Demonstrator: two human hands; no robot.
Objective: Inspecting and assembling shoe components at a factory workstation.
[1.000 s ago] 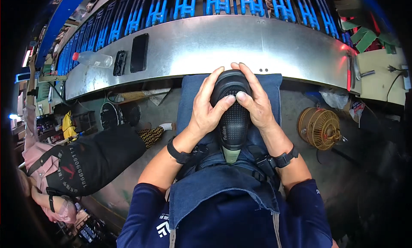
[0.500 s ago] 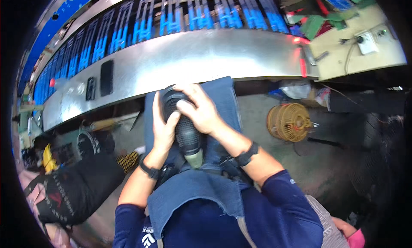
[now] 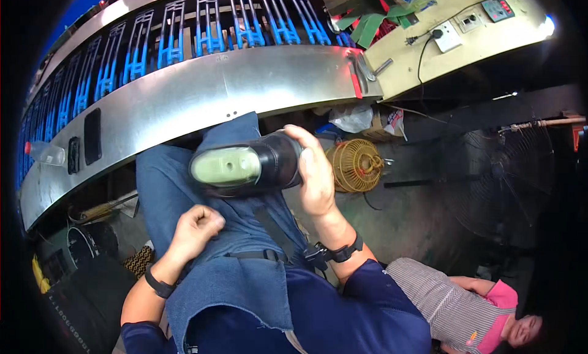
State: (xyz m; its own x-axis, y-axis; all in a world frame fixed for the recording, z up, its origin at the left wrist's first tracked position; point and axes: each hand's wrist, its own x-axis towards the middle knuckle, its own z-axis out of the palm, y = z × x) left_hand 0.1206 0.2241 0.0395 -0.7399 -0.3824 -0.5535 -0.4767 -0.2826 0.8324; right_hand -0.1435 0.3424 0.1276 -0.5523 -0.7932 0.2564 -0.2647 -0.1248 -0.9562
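Observation:
My right hand (image 3: 315, 179) grips a black shoe upper stretched over a green last (image 3: 248, 164), fingers wrapped round its right end. It is held sideways above my lap, smeared a little by motion. The last's pale green top, with a small round hole, faces up at the left. Below and left of it, my left hand (image 3: 195, 232) is closed with curled fingers, apart from the shoe; nothing shows in it. A blue denim apron (image 3: 174, 188) covers my lap.
Ahead runs a metal bench (image 3: 202, 90) with a row of blue racks (image 3: 211, 32). On it lie a black phone (image 3: 92, 136), a plastic bottle (image 3: 49, 155) and a red-handled tool (image 3: 355, 81). A wicker basket (image 3: 355, 165) and a large fan (image 3: 499, 170) stand right. Another person (image 3: 441, 299) is at lower right.
Both hands held the shoe upright in my lap. My left hand has let go and dropped back; my right hand has turned the shoe sideways. The view has swung right.

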